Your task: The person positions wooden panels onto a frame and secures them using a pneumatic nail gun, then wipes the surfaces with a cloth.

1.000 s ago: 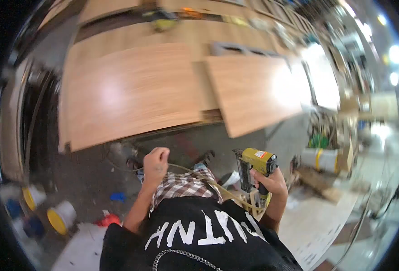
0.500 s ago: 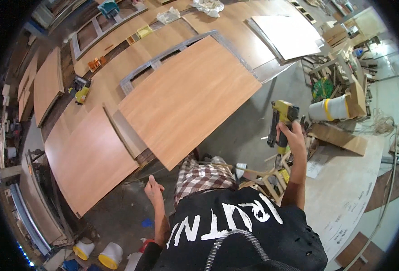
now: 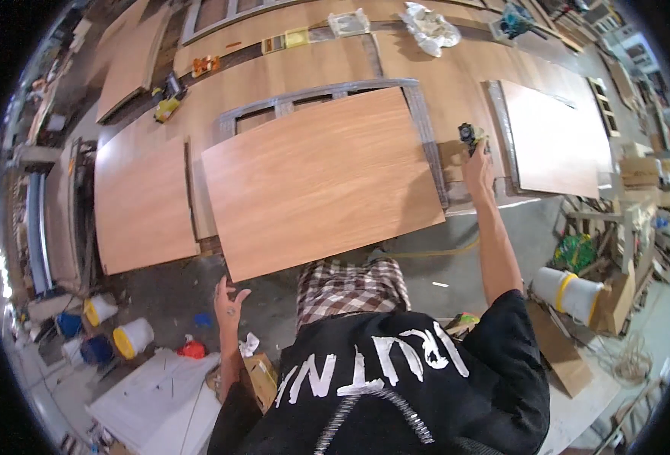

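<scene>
My right hand [image 3: 480,168] grips a yellow and black nail gun [image 3: 467,136], held out over the bench just right of the large wooden panel. That panel [image 3: 320,186] lies tilted on a grey slatted frame [image 3: 427,148], which shows along its far and right edges. Close to the panel's near left corner is my left hand [image 3: 229,305], fingers spread and holding nothing. Whether a fingertip touches the panel edge I cannot tell.
Another wooden panel [image 3: 147,208] lies to the left. Behind it rests a second yellow and black power tool [image 3: 168,106]. White-topped sheets [image 3: 555,140] are stacked at the right. Buckets [image 3: 134,337] stand at lower left; a white bucket [image 3: 566,288] lies among wood scraps at right.
My right hand has swung the nail gun from out over the floor at the right to above the bench. My left hand has come to the panel's near corner, and the view has turned right.
</scene>
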A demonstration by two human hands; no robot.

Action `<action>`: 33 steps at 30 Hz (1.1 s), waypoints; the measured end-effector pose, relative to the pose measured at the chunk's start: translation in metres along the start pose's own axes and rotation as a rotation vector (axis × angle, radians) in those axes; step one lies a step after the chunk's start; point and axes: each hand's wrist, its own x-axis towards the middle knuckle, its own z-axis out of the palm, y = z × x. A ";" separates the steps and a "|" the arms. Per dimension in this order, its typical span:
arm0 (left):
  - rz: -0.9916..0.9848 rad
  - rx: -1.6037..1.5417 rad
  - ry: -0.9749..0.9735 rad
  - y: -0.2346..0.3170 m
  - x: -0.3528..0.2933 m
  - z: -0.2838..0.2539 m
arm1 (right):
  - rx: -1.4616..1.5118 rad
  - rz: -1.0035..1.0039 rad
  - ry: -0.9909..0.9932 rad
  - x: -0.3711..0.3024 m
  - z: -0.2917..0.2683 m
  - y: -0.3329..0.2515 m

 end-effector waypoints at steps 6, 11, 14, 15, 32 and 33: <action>0.001 0.058 0.047 0.019 0.004 0.003 | -0.248 -0.206 0.044 0.014 0.018 0.043; -0.007 0.052 0.030 0.012 0.011 0.001 | 0.027 -0.467 0.179 -0.050 0.023 0.064; 0.014 -0.105 -0.010 0.009 0.018 0.009 | 0.514 -0.361 -0.105 -0.113 0.027 0.066; 0.048 -0.028 -0.006 0.019 0.025 0.010 | 0.490 -0.398 -0.093 -0.126 0.028 0.074; 0.076 0.005 -0.002 0.050 0.068 -0.015 | 0.487 -0.222 -0.006 -0.206 0.021 0.041; 0.047 0.079 0.029 0.047 0.063 -0.016 | 0.468 -0.185 0.065 -0.212 0.023 0.037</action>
